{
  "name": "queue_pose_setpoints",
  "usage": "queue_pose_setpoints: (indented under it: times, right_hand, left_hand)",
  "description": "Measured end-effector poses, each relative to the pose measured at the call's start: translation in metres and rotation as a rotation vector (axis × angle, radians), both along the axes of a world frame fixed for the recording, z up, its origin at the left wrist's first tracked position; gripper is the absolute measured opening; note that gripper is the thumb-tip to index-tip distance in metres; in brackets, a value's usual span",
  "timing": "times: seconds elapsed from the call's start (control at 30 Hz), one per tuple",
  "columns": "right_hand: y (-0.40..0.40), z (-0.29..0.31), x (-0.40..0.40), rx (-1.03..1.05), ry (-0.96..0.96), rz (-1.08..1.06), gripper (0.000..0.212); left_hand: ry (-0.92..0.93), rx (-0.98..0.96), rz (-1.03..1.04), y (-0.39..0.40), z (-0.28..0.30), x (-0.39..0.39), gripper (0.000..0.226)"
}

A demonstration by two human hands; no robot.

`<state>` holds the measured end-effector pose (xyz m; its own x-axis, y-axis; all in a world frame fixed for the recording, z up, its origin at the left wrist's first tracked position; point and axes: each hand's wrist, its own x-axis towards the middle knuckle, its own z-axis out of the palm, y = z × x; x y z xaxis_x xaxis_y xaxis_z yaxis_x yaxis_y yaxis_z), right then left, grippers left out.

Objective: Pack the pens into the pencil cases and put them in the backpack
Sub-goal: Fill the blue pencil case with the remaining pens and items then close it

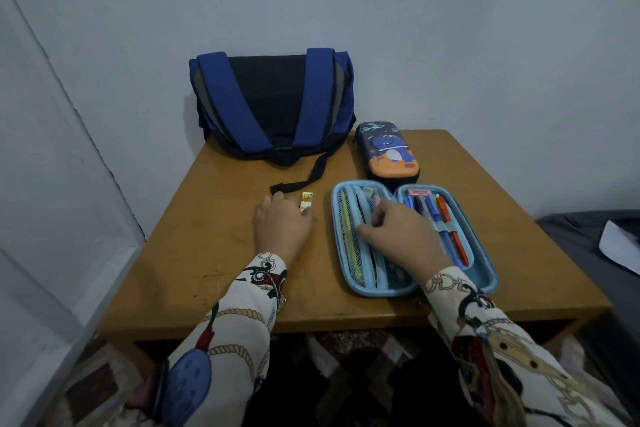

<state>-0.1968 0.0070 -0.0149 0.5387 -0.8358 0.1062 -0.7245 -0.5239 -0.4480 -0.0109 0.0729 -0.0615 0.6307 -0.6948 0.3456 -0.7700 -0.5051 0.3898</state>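
A light-blue pencil case (485,276) lies open flat on the wooden table (214,253). Its right half holds several pens (446,218) under an elastic band, and a yellow pen (346,218) sits in the left mesh pocket. My right hand (401,234) hovers over the case's middle with its fingers curled down into the left half; what they hold is hidden. My left hand (282,224) rests on the table and pinches the near end of a small eraser (307,199). A closed dinosaur-print pencil case (386,152) lies behind the open one. The blue and black backpack (273,104) stands against the wall.
The backpack's black strap (311,177) trails across the table toward my left hand. The wall is close behind the table and a white door frame (69,218) stands on the left. A grey bed with a white paper (620,246) is on the right.
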Motion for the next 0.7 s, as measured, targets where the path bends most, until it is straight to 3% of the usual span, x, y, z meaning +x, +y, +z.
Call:
queue_pose_setpoints:
  times: [0.17,0.4,0.7]
  right_hand:
    - [0.002,-0.001,0.000,-0.014,-0.022,0.008,0.025]
    - [0.002,0.007,0.001,0.040,0.065,0.029,0.032]
    - [0.009,0.014,-0.002,0.072,-0.007,-0.004,0.015]
  left_hand:
    - [0.011,-0.011,-0.004,0.002,0.000,-0.002,0.031]
    - [0.167,-0.107,-0.161,0.002,-0.003,-0.001,0.035]
    - [0.195,-0.281,-0.177,0.009,0.002,-0.004,0.021]
